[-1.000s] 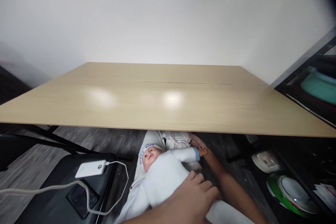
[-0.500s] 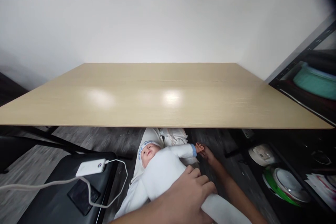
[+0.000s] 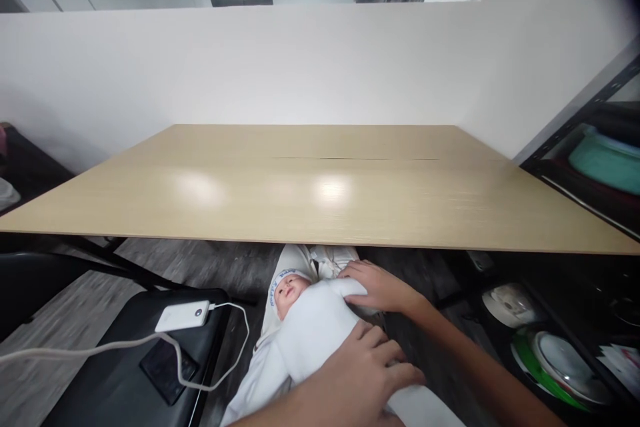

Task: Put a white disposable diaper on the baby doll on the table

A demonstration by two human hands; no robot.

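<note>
A baby doll [image 3: 320, 310] in a white suit and a white cap with blue lettering lies face up across my lap, its head toward the table. My left hand [image 3: 367, 370] rests over its lower body near the top of a leg, fingers bent round the white cloth. Around the doll's arm on the right side, my right hand [image 3: 377, 285] is wrapped, fingers above and thumb below the sleeve. That arm's end is hidden under my palm. The doll's feet run out of view at the bottom.
A wooden table [image 3: 300, 207] stands over my knees, against a white partition [image 3: 320, 67]. On the left, a black chair [image 3: 105, 373] carries a white power bank [image 3: 183, 315], a cable and a dark phone [image 3: 167, 368]. Shelves with a green-rimmed dish [image 3: 537, 367] stand at right.
My right hand has moved from the doll's small hand up onto its sleeve, and the doll's arm now lies under it. My left hand stays on the lower body. The view shifted slightly.
</note>
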